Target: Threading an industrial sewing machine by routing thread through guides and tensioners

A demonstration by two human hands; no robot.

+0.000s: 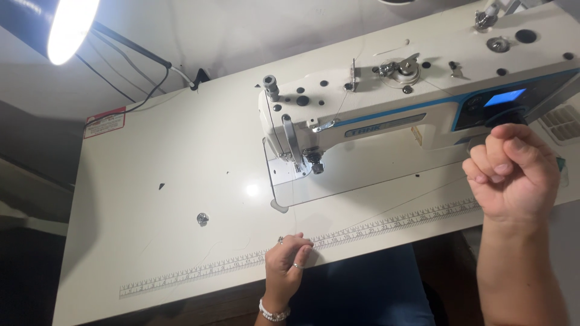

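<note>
The left hand [289, 261] rests at the near edge of the pale cream, smooth-topped counter [181, 175], fingertips pressed together on the printed measuring strip [241, 262] that runs along that edge; it wears rings and a beaded bracelet. A fine thread [386, 208] seems to run from under those fingertips up and to the right across the counter towards the raised right hand [513, 178], which hovers well above the surface in front of the machine's right end. That hand's grip is curled tight, thumb against bent fingers, apparently pinching the thread's far end (the strand itself is too thin to trace into the fist).

The white industrial sewing machine with a blue stripe and small lit blue screen [417, 90] takes up the back right of the counter, its needle and presser foot [299, 163] standing over a clear plate set into the surface. Between the machine's bed and the measuring strip lies a bare band of counter, with the thread crossing it.

To the left of the needle the counter is broad and mostly bare, carrying only a small round metal piece [203, 218], a dark fleck and a red-and-white label [104, 122] at the far left corner. A bright lamp [71, 25] hangs over that corner, its black cables trailing to the back edge.
</note>
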